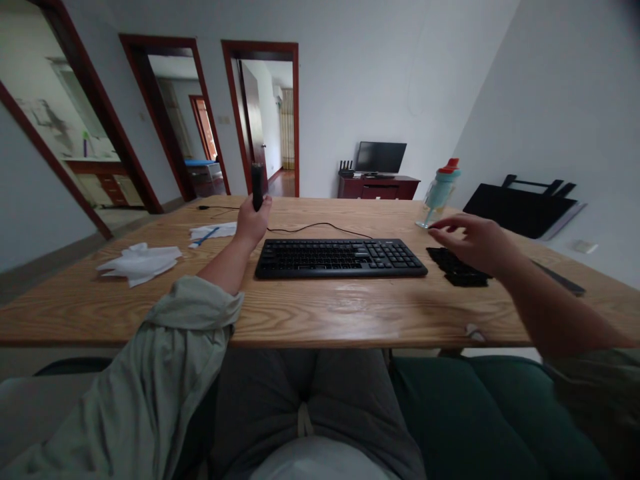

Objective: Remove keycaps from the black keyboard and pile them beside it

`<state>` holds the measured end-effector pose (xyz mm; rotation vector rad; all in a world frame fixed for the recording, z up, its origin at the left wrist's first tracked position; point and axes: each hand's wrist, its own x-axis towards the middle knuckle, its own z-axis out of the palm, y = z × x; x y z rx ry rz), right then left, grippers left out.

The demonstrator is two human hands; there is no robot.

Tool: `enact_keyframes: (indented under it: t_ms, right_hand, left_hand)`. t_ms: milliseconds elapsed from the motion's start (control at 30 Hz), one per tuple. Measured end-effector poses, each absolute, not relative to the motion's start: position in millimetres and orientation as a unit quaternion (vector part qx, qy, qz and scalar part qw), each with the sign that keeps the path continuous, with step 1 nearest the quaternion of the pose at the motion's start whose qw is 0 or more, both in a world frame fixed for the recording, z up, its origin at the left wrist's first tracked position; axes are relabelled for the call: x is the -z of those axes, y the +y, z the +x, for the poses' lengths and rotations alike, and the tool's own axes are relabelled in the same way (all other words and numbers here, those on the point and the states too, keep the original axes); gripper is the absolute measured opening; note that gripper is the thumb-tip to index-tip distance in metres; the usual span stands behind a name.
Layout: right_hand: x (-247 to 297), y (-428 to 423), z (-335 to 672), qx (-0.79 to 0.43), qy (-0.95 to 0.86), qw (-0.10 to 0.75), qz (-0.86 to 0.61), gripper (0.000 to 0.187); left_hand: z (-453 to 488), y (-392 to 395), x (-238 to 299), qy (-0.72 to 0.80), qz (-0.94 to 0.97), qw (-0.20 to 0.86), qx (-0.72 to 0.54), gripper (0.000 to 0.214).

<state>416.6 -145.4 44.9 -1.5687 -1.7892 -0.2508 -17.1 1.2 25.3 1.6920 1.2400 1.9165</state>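
Observation:
My left hand [253, 223] is wrapped round a black stick-shaped object [257, 187], held upright beyond the left end of the keyboard. Its exact kind does not show. A full-size black keyboard [341, 259] lies flat on the table in front of me, its cable running back and to the left. To the right of it, my right hand [470, 241] hovers over a pile of small black pieces [457, 268], too dark to name. The fingers of this hand are loosely bent and apart, with nothing visible in them. Slight blur softens the right hand and forearm.
Crumpled white tissue [141, 263] and a blue-and-white pen-like stick [204, 237] on another tissue [225, 230] lie at the left. A teal bottle with a red lid [440, 190] stands behind my right hand. A dark flat object [560, 279] lies partly behind my right forearm.

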Motion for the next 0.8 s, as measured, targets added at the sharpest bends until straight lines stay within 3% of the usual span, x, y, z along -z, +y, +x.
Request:
enact_keyframes:
  t_ms: [133,267,433,800]
  right_hand:
    - [-29,-177,513,0.032,-0.579,0.310,-0.753,0.032]
    - [14,-204,569,-0.035,-0.531,0.298,-0.792,0.028]
    - [50,-214,581,-0.034,-0.490,0.279,-0.825,0.029]
    - [49,-202,567,-0.062,-0.517,0.306,-0.797,0.029]
  left_hand:
    - [-15,-7,-26,0.435,0.612,0.129,-0.648,0.020]
    - [-16,-9,-27,0.434,0.639,0.093,-0.628,0.021]
    - [-18,-9,-24,0.436,0.652,0.087,-0.614,0.022]
    - [-20,-2,-17,0.447,0.672,0.060,-0.588,0.024]
